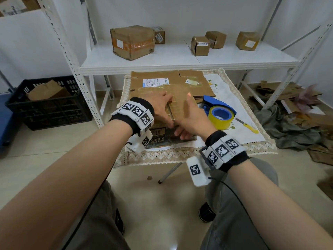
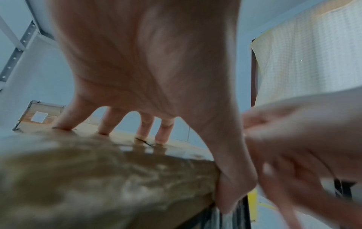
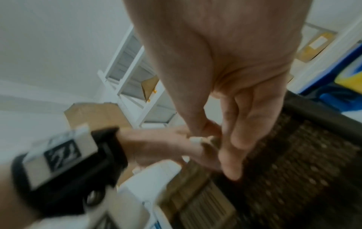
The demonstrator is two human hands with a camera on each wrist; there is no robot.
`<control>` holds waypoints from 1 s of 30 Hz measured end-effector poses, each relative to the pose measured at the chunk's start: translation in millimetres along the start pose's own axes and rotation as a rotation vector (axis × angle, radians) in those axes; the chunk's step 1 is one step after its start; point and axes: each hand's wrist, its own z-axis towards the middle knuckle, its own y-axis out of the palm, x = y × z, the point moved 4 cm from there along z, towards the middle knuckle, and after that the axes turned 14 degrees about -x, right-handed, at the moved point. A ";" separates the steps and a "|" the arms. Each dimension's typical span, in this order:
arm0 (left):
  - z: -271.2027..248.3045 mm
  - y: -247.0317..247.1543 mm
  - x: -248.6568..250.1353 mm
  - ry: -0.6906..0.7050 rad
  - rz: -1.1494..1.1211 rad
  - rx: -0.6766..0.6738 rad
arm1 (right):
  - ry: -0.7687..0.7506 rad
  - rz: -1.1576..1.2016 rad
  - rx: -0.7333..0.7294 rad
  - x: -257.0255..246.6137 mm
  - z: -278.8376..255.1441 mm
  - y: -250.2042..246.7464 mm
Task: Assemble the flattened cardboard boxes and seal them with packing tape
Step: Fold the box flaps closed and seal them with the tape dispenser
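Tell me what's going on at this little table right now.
A person is assembling a cardboard box on the small table. The left hand presses its fingers on the top flaps, while the right hand works at the near edge. The tape dispenser sits idle beside the box, with more flattened cardboard behind.

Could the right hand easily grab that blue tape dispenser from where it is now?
Probably yes. The tape dispenser sits on the table just right of the right hand, with nothing between them, though that hand now rests on the box.
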 end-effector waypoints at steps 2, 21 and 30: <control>-1.3 -0.1 -2.3 0.003 -0.021 0.002 | -0.023 -0.044 0.076 -7.3 3.8 -14.8; 34.8 -42.3 -51.6 -0.077 -0.060 0.030 | -0.006 -0.539 -0.001 -20.9 72.2 -30.0; 57.7 -36.7 -65.7 -0.060 -0.248 0.007 | -0.133 -0.393 -0.339 -15.0 55.0 -36.6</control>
